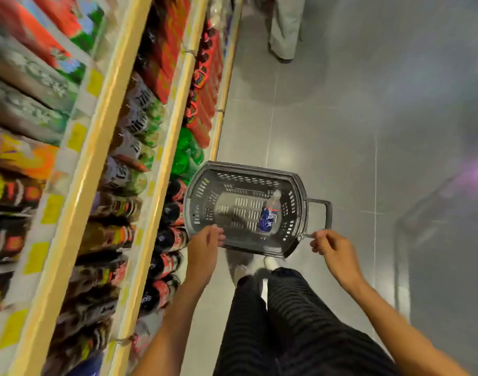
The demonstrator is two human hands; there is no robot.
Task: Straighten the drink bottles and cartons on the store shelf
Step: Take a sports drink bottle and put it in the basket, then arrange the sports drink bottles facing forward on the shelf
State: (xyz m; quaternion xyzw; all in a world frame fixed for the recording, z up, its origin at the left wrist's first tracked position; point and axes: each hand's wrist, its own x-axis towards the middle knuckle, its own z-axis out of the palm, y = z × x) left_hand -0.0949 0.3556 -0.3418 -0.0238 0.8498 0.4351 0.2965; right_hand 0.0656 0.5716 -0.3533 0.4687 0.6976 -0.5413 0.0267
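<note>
A dark grey shopping basket (297, 183) hangs over the floor in front of me. One clear bottle with a blue label (270, 214) lies inside it, at its right end. My left hand (205, 244) grips the basket's near rim at the left. My right hand (331, 246) pinches the thin handle bar at the basket's right corner. The store shelf (161, 147) runs along my left, with rows of dark cola bottles (167, 237), green bottles (187, 156) and red packs. The upper tiers are blurred.
Grey tiled floor (341, 118) stretches ahead and to the right. Another person's legs (285, 25) stand further down the aisle. A metal frame (403, 256) stands blurred at the right. My own legs in dark trousers (281, 321) are below the basket.
</note>
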